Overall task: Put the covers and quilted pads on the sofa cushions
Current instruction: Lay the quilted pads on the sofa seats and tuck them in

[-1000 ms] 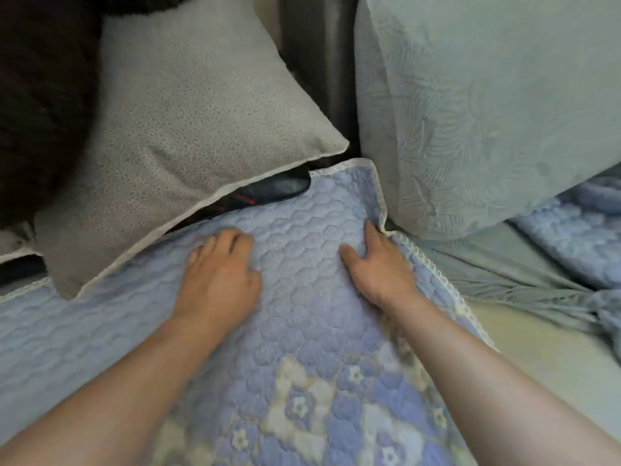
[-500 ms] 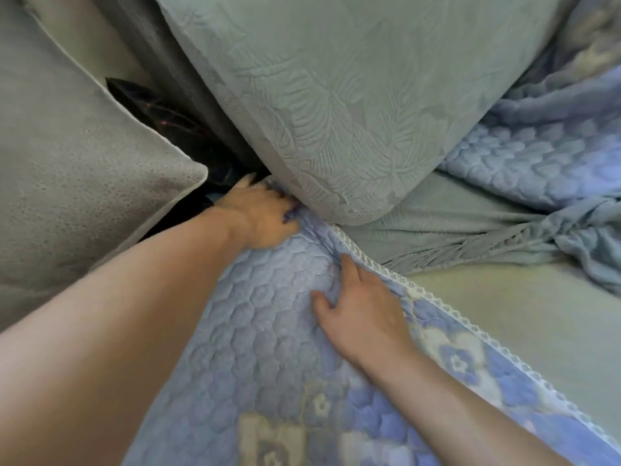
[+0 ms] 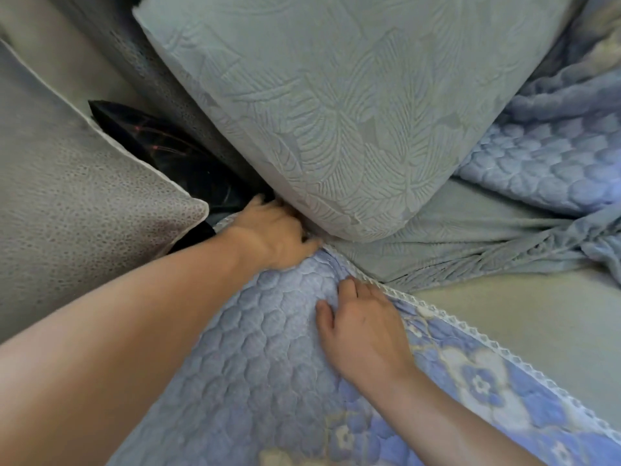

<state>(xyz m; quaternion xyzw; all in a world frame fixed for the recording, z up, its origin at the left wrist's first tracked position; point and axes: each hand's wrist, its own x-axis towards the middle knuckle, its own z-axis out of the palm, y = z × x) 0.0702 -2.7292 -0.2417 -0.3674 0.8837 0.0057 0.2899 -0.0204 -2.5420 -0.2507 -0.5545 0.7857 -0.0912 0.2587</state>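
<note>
Tucking the far corner of the quilted pad, by the look of it. Pad spread over the near seat cushion, lace edge running from lower right up and away to the corner, which lies at the foot of the leaf-embossed back cushion. Left hand right at that corner, fingers driven forward into the gap under the back cushion and hidden there, so cannot tell whether curled round the fabric or merely pushing it. Right hand a little nearer, palm down on the pad just inside the lace edge, fingers slightly bent and pressing, gripping nothing that shows. Left hand plainly the nearer to the crevice; direction of the coming push probably straight away, along the line of the lace edge into the seam. To the left, a grey speckled pillow with a dark glossy thing behind it, identity unclear. To the right, a bare seat, crumpled green cover and a second quilted pad in a heap, both apparently not yet fitted.
</note>
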